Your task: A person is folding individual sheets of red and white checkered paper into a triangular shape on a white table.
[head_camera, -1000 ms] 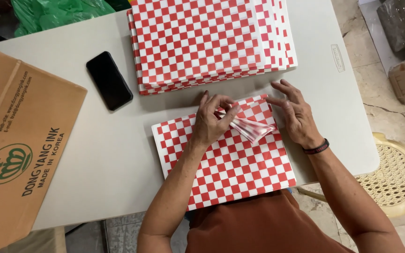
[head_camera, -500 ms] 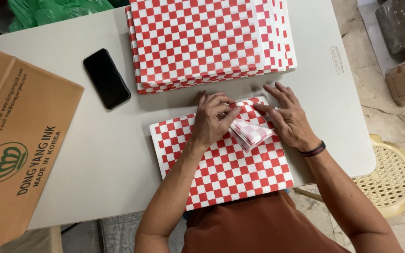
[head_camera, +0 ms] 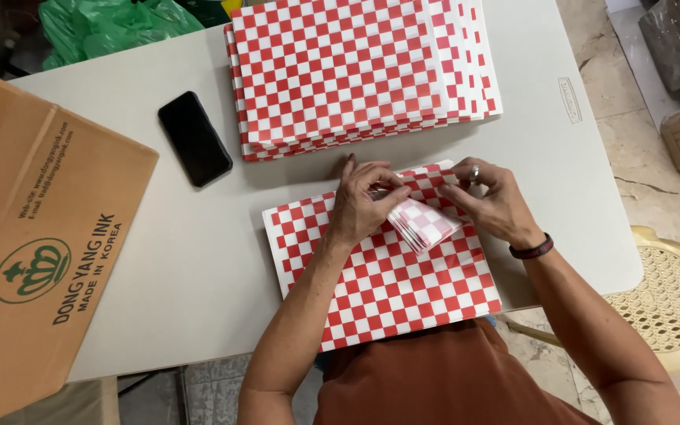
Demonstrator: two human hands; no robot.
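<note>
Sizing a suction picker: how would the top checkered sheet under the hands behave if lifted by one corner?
Likely floppy: the checkered sheet already bends up where the left hand and right hand fold its far edge. Probably very light, being thin. It may drag neighbouring sheets along, since it seems to lie on similar ones.

Bright, even overhead light, soft shadows under the paper stack [head_camera: 356, 75], sharp focus, slight edge distortion.
</note>
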